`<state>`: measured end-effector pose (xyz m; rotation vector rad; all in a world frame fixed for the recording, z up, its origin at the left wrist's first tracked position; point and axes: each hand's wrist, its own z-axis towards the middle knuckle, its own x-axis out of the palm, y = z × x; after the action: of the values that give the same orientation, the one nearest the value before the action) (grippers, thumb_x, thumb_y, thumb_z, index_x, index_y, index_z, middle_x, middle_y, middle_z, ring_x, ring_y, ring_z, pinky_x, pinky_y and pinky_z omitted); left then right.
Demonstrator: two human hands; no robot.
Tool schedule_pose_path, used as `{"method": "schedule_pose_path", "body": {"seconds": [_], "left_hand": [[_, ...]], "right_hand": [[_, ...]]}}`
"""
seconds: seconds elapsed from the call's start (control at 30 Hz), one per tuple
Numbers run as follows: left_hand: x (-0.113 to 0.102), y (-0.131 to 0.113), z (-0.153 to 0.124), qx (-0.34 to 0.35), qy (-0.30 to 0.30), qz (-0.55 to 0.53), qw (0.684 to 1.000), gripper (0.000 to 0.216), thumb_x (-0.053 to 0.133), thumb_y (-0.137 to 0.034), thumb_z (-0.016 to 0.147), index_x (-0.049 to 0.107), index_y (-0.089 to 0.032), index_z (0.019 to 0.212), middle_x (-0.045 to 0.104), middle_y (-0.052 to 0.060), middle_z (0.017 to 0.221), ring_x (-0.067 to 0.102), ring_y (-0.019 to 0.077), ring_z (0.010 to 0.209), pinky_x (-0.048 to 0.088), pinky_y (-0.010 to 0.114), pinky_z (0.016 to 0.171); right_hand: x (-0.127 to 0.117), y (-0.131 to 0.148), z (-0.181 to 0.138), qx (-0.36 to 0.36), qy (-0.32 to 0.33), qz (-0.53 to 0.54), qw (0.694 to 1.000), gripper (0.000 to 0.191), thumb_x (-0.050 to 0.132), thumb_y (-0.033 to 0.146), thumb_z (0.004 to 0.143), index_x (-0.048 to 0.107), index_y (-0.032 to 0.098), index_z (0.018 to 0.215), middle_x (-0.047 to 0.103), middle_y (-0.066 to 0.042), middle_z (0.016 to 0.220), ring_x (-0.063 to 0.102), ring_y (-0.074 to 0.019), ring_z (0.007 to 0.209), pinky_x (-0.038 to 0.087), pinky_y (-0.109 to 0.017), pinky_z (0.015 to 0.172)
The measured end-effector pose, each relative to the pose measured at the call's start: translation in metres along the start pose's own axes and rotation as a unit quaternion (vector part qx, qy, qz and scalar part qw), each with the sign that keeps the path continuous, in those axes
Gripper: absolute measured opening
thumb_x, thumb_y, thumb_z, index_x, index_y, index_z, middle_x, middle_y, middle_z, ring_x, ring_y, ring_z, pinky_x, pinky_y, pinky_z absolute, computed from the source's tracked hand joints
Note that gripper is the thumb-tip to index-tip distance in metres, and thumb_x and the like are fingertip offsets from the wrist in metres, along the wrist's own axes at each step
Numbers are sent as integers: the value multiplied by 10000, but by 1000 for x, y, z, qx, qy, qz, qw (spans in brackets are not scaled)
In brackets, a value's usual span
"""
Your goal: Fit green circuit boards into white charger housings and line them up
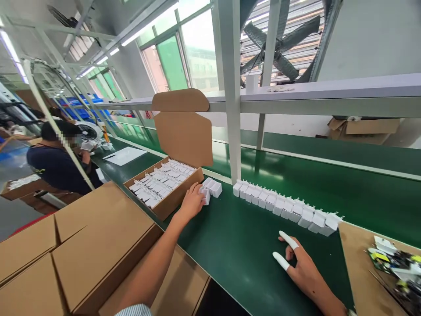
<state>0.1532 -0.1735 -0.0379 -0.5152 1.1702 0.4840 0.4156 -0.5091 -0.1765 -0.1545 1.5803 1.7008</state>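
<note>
My left hand (pixel 191 201) reaches beside the open carton, its fingers closed round a small white plastic housing (pixel 206 196). Touching or nearly touching that piece, two more white housings (pixel 213 186) stand on the green bench. My right hand (pixel 297 265) hovers over the bench with thumb and index finger apart, both in white finger cots, holding nothing. Beyond it runs a long row of similar white housings (pixel 279 204) with thin prongs on top. The open cardboard carton (pixel 180 199) left of my left hand is filled with rows of these white pieces (pixel 164 180).
Closed cardboard boxes (pixel 101 237) stand at the left front. A brown board (pixel 348 254) with circuit parts (pixel 394 267) lies at the right. A metal post (pixel 232 87) rises behind the bench (pixel 240 250). A co-worker (pixel 59 158) sits far left.
</note>
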Motion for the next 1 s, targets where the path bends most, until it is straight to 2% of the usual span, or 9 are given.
{"method": "schedule_pose_path", "body": {"seconds": [0.17,0.3,0.4,0.5,0.6,0.67,0.77,0.87,1.0], "left_hand": [[-3,-57,5,130,-13,-89,987,184,576,-316,946,665,-194,840,551,169,1449,536,384,1338,452,573,1115],[29,-108,10,266,68,-171,946,251,515,-409,977,672,-242,876,566,96,1457,717,262,986,606,386,854],[62,-130,17,339,82,-194,917,224,548,-401,938,679,-253,833,652,101,1345,727,277,970,616,372,823],[85,-134,29,366,76,-209,904,214,553,-399,925,687,-260,833,678,100,1314,732,289,992,621,369,815],[94,-135,38,370,85,-223,898,226,557,-418,936,687,-263,834,662,95,1360,735,289,1024,620,351,808],[94,-139,42,365,102,-232,896,240,561,-436,940,680,-260,828,647,95,1390,745,275,982,619,331,769],[92,-152,46,358,135,-242,892,263,556,-448,947,674,-249,821,638,100,1401,753,246,901,608,301,703],[86,-165,45,345,145,-268,888,261,571,-435,943,681,-232,821,624,107,1416,751,250,966,606,291,744],[73,-174,25,328,131,-301,886,140,616,-321,919,688,-224,848,602,102,1447,711,253,1149,599,283,866]], "right_hand": [[-22,34,2,-19,16,-29,999,485,577,342,974,482,208,1430,575,-53,1008,582,-187,785,555,-368,776],[-61,49,5,-26,48,-105,993,496,610,322,981,481,219,1448,633,-94,1210,645,-207,947,553,-383,890],[-108,45,-7,-11,2,-256,967,447,588,330,1001,511,201,1422,589,-133,1397,590,-258,1215,491,-425,1053],[-166,35,-32,66,-61,-366,926,430,584,250,973,544,159,1391,597,-171,1385,522,-309,1306,424,-494,1127],[-220,23,-53,131,-101,-418,893,439,537,69,882,597,119,1314,583,-213,1390,486,-355,1318,392,-570,1123],[-243,16,-59,157,-103,-446,875,466,501,-14,809,647,113,1233,583,-221,1403,470,-368,1328,384,-588,1114],[-254,11,-52,153,-45,-466,870,477,524,-51,719,716,143,1110,612,-164,1424,466,-341,1362,388,-528,1130],[-247,9,-41,126,33,-470,873,479,552,-52,652,767,205,994,663,-71,1404,460,-303,1405,379,-467,1160],[-239,1,-56,80,83,-468,876,451,531,6,627,804,203,927,720,-140,1303,554,-381,1309,417,-595,1091]]}}
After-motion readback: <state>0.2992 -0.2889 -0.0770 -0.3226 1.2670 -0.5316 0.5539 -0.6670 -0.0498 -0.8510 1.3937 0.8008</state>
